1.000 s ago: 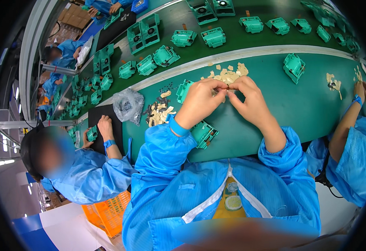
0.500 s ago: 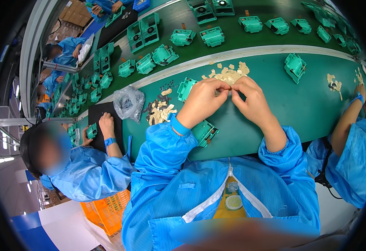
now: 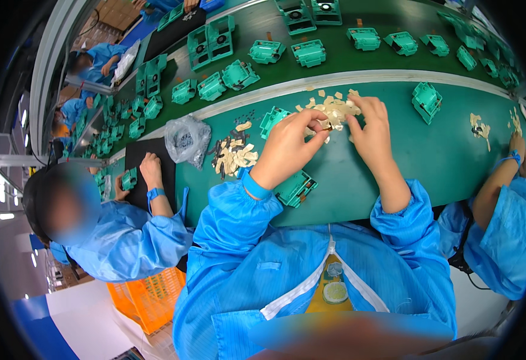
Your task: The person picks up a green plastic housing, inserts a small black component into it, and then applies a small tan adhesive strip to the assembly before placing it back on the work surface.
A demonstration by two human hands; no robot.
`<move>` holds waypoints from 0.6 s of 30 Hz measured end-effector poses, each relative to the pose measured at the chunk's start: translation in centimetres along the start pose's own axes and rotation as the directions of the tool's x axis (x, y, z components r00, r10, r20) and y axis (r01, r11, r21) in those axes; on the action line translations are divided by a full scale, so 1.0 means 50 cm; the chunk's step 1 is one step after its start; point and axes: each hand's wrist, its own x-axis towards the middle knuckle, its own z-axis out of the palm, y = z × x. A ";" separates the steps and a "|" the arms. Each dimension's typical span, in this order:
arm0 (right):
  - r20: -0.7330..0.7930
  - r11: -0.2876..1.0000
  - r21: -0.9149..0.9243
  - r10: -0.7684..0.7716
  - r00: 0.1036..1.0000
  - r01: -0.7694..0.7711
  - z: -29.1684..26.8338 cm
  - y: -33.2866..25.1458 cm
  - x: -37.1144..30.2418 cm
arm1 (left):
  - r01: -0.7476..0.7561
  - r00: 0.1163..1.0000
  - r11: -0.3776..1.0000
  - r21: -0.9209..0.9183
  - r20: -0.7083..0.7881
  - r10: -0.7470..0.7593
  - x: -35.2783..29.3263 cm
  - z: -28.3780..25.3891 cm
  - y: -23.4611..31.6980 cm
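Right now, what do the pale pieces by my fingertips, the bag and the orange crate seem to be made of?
The pale pieces: perhaps paper or thin film, mostly matte, judging by flat, irregular outlines; uncertain. The bag: likely thin, glossy plastic, being see-through and crinkled. The orange crate: probably rigid moulded plastic, smooth, with lattice openings.

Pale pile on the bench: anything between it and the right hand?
Nothing visible. The right hand has its fingers parted at the right edge of the pale pile. The left hand, with a small dark piece at its fingertips, is off to the left.
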 end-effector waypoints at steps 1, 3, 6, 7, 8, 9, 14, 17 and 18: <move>-0.079 1.000 0.020 -0.002 0.997 0.004 -0.001 -0.005 0.004 | -0.041 0.999 0.999 0.022 -0.017 0.042 -0.005 -0.003 0.001; 0.004 0.972 0.212 0.107 0.994 -0.105 -0.003 -0.003 0.003 | -0.129 0.987 0.980 0.149 -0.078 0.142 -0.010 -0.008 -0.005; 0.428 0.696 0.497 0.323 0.844 -0.518 -0.021 -0.003 0.006 | -0.244 0.939 0.866 0.437 -0.116 0.323 -0.026 -0.013 0.004; 0.714 0.425 0.471 0.332 0.617 -0.773 -0.030 -0.007 0.009 | -0.277 0.912 0.765 0.581 -0.091 0.399 -0.032 -0.013 0.008; 0.794 0.344 0.436 0.289 0.536 -0.831 -0.030 -0.022 0.010 | -0.305 0.899 0.739 0.601 -0.076 0.432 -0.037 -0.011 0.006; 0.808 0.346 0.421 0.277 0.520 -0.839 -0.027 -0.022 0.011 | -0.281 0.906 0.746 0.604 -0.089 0.413 -0.043 -0.010 0.005; 0.902 0.273 0.345 0.169 0.397 -0.898 0.001 -0.036 -0.004 | -0.311 0.905 0.692 0.651 -0.020 0.426 -0.079 -0.025 -0.015; 0.868 0.259 0.400 0.201 0.454 -0.879 -0.007 -0.032 -0.004 | -0.254 0.949 0.808 0.531 -0.022 0.313 -0.106 -0.054 -0.018; 0.872 0.256 0.393 0.199 0.446 -0.883 -0.011 -0.025 -0.005 | -0.199 0.975 0.886 0.420 -0.008 0.223 -0.124 -0.071 -0.020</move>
